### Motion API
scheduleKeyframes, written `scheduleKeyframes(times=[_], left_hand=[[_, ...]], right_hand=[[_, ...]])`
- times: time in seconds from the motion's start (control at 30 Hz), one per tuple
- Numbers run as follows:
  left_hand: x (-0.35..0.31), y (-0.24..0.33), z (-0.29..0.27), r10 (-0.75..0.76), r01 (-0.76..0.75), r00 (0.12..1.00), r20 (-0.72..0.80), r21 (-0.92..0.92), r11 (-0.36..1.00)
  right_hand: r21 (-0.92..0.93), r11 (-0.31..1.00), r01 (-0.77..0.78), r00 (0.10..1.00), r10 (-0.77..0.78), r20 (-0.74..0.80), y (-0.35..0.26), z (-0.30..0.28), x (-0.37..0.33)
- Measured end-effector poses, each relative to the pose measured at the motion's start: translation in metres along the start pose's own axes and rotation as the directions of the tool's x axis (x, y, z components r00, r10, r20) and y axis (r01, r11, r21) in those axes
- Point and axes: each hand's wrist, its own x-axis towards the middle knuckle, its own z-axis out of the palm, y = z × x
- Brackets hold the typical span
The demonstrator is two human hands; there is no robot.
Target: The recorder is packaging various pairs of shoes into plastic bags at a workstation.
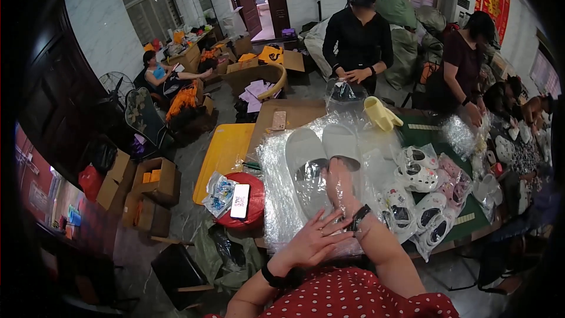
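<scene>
Nearest us, our left hand [311, 241] is spread; farther on, our right hand [338, 181] reaches over the grey slippers [303, 146], its grip we cannot tell; on slippery clear plastic [278, 200], they look light, pliant, best held by the sides

Bagged clogs [419, 176] crowd the surface [435, 141], blocking a low rightward sweep of the right hand [340, 184]. Beyond the grey slides [303, 144], pale-yellow slippers [381, 114] stand up. The left hand [312, 238] could pass leftward, low over crinkled plastic film [275, 182].
</scene>
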Motion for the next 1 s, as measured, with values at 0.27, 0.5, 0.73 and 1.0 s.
scheduleKeyframes(times=[0.27,0.5,0.73,1.0], left_hand=[[-0.044,-0.018,0.005,-0.291,0.327,0.901,-0.323,0.062,0.943],[-0.080,-0.024,0.041,-0.784,0.703,0.469,-0.406,-0.367,0.610],[-0.070,-0.048,0.050,-0.893,0.773,0.429,-0.137,-0.456,0.442],[-0.097,-0.078,0.028,-0.902,0.289,0.378,-0.209,-0.899,0.329]], right_hand=[[0.100,0.957,0.274,0.941,-0.288,0.176,-0.007,-0.032,-0.061],[0.474,0.791,-0.388,0.546,-0.217,0.809,0.002,-0.171,-0.109],[0.573,0.679,-0.459,0.888,0.377,0.264,0.065,-0.139,-0.094],[0.579,0.506,-0.639,0.760,0.299,0.577,0.090,-0.124,-0.091]])
